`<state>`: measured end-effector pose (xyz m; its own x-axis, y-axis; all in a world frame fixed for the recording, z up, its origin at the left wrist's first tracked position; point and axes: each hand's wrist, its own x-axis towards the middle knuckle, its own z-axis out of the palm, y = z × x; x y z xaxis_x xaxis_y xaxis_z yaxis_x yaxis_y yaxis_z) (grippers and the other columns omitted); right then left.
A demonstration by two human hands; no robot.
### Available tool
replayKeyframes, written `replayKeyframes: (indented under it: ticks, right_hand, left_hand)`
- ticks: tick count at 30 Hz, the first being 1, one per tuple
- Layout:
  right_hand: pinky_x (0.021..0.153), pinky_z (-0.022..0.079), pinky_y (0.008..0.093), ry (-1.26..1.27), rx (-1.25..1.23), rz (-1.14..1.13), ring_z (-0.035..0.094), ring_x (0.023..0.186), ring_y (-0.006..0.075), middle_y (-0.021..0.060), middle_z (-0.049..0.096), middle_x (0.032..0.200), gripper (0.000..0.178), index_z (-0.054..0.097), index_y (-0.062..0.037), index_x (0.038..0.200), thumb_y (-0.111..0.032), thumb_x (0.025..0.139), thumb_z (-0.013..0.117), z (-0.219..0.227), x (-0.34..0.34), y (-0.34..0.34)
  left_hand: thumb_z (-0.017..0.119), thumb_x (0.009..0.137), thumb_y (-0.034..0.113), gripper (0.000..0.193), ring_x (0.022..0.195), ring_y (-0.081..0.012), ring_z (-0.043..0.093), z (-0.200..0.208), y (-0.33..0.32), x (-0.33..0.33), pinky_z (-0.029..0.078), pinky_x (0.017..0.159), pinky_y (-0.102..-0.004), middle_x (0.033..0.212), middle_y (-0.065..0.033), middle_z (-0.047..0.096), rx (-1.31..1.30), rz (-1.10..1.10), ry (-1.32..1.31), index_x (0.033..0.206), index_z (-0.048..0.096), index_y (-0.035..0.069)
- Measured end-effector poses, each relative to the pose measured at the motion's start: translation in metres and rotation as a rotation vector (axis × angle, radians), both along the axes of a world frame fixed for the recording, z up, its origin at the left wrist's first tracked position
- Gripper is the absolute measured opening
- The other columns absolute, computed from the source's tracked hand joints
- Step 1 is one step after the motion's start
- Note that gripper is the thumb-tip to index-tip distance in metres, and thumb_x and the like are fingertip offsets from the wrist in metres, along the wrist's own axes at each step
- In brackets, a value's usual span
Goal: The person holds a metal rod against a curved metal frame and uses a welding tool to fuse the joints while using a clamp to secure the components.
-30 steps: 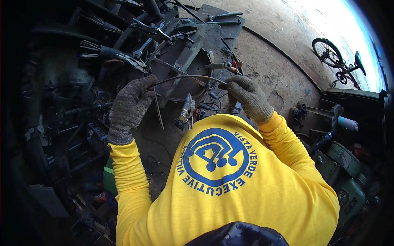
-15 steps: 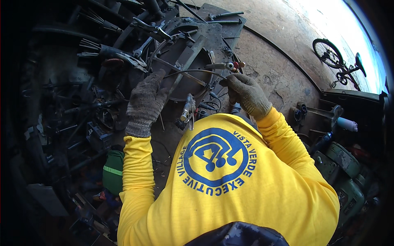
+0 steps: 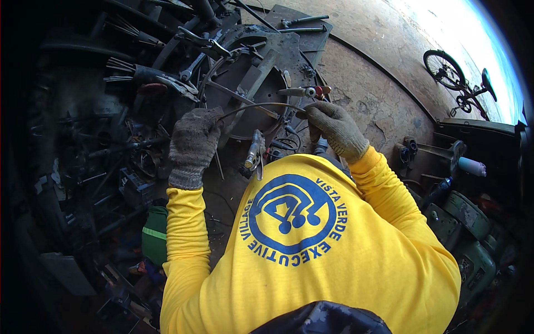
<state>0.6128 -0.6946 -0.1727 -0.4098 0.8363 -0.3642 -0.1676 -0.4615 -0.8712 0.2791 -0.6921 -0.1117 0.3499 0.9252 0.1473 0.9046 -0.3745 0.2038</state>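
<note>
A thin dark rod or wire [image 3: 266, 104] spans between my hands, bowed upward in a shallow arc. My left hand [image 3: 194, 147], in a grey-brown knit glove, is closed on its left end. The gloved fingers of my right hand [image 3: 337, 129] pinch the other end. Beneath the rod lies a round metal frame [image 3: 245, 133] crossed by flat bars [image 3: 257, 80]. A tool with a brass-coloured part [image 3: 253, 153] is near the frame's lower edge. Just above my right hand rests a fitting with a red part [image 3: 320, 91].
A locking clamp [image 3: 204, 42] and bundled metal rods [image 3: 136, 71] lie at upper left. Metal handles [image 3: 306, 23] sit on a dark plate at the back. A bicycle [image 3: 445, 71] lies at upper right. Green machinery [image 3: 473, 261] stands at right, a green bag [image 3: 154, 234] at left.
My left hand has moved slightly down, its fingers now curled around the rod's end. The rod arches more and has shifted a little. My right hand stays nearly in place.
</note>
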Motion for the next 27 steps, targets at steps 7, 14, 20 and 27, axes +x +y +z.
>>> replayKeyframes:
  ticks: [7,14,20,27]
  right_hand:
    - [0.078,0.055,0.0409,-0.539,0.693,0.148,0.069,0.086,0.0308,0.0136,0.071,0.095,0.024,0.073,-0.0062,0.114,-0.022,0.098,0.065,-0.005,-0.013,0.000]
    - [0.080,0.055,0.0459,-0.714,1.105,-0.015,0.069,0.090,0.0359,0.0159,0.072,0.096,0.021,0.075,-0.0095,0.110,-0.020,0.094,0.066,-0.030,-0.044,0.012]
    - [0.080,0.055,0.0479,-0.704,0.812,0.130,0.069,0.095,0.0372,0.0162,0.071,0.104,0.026,0.072,-0.0109,0.117,-0.018,0.092,0.067,-0.040,-0.054,0.017]
    - [0.086,0.057,0.0414,-0.506,0.624,-0.152,0.070,0.098,0.0340,0.0172,0.068,0.114,0.044,0.065,-0.0103,0.129,-0.015,0.087,0.076,-0.059,-0.049,0.006]
  left_hand:
    - [0.074,0.084,0.009,0.026,0.105,-0.0292,0.070,0.033,0.011,-0.010,0.055,0.094,-0.0410,0.109,-0.0088,0.074,0.240,-0.086,0.100,0.111,0.075,0.012]
    - [0.076,0.083,0.009,0.028,0.106,-0.0266,0.070,0.045,0.037,-0.011,0.055,0.096,-0.0410,0.111,-0.0071,0.075,0.376,-0.115,0.123,0.111,0.076,0.013]
    - [0.078,0.079,0.009,0.033,0.102,-0.0274,0.070,0.040,0.052,-0.010,0.055,0.094,-0.0407,0.113,-0.0051,0.074,0.447,-0.118,0.262,0.111,0.076,0.018]
    - [0.079,0.076,0.008,0.041,0.102,-0.0265,0.069,0.037,0.060,-0.014,0.055,0.092,-0.0415,0.116,-0.0033,0.073,0.464,-0.140,0.378,0.114,0.075,0.021]
